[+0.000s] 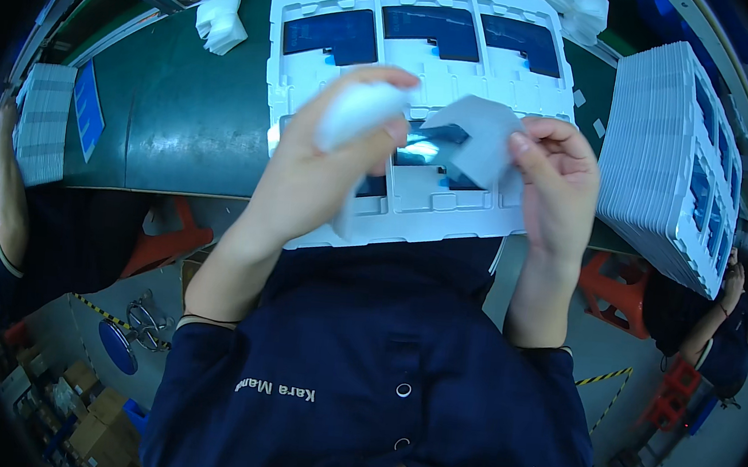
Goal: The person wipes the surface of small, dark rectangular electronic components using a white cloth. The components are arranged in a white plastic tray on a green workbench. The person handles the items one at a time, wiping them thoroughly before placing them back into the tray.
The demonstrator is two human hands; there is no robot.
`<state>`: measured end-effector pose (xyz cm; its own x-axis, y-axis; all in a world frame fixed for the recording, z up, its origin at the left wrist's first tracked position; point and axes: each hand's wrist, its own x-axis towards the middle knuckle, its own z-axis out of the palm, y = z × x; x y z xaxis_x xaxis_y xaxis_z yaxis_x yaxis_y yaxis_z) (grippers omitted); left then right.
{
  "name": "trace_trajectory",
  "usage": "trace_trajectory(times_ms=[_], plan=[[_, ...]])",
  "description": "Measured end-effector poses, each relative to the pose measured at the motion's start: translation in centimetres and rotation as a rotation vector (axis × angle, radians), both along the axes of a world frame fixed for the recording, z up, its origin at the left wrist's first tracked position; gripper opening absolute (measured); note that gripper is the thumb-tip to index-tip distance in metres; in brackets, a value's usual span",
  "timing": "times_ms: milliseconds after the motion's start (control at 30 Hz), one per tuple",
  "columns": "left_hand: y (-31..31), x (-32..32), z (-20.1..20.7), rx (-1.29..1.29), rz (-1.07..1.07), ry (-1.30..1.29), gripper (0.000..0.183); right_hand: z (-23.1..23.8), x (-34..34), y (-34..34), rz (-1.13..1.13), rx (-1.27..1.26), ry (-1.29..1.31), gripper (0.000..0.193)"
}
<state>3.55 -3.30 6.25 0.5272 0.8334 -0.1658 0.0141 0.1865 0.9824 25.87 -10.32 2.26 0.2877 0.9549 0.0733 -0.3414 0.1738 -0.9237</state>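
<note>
Two hands are meeting over a white moulded tray [412, 203]: the left hand [345, 155] is clenching a wad of white cloth [360, 110] between thumb and fingers, and the right hand [556, 183] is pinching the edge of a pale grey flat piece [486, 141], holding it tilted just above the tray's middle. The cloth is sitting close beside the grey piece, though whether they are touching is unclear. Dark blue rectangular panels [435, 27] are lying in the tray's far compartments, three side by side. The tray is resting on a dark green surface [188, 119] that is running left to right like a belt, framed by metal rails. A tall stack of similar white trays [665, 161] is leaning at the right edge of the surface, and a smaller stack [43, 120] is standing at the left. Crumpled white cloths [219, 22] are lying at the far side. Other people's arms are showing at both sides of the line. Below, orange stools [164, 242] are standing on a grey floor, with cardboard boxes [87, 413] piling up in the lower left.
</note>
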Motion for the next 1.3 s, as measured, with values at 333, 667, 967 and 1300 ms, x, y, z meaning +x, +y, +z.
trace_trajectory(times_ms=[333, 667, 967, 1300], plan=[[0.6, 1.9, -0.8, 0.813, -0.199, 0.862, 0.031, 0.0, 3.7, 1.3, -0.181, 0.022, -0.159, 0.022], [-0.7, 1.3, -0.4, 0.764, -0.205, 0.874, 0.032, -0.3, 2.7, 2.2, -0.143, -0.028, -0.246, 0.021], [1.5, 0.5, -0.5, 0.755, -0.358, 0.639, 0.024, -0.1, 2.3, 2.3, -0.084, -0.047, -0.306, 0.020], [-0.6, -2.1, 1.8, 0.589, -0.503, 0.428, 0.013, 0.4, 0.1, 2.0, 0.080, 0.031, -1.146, 0.025]])
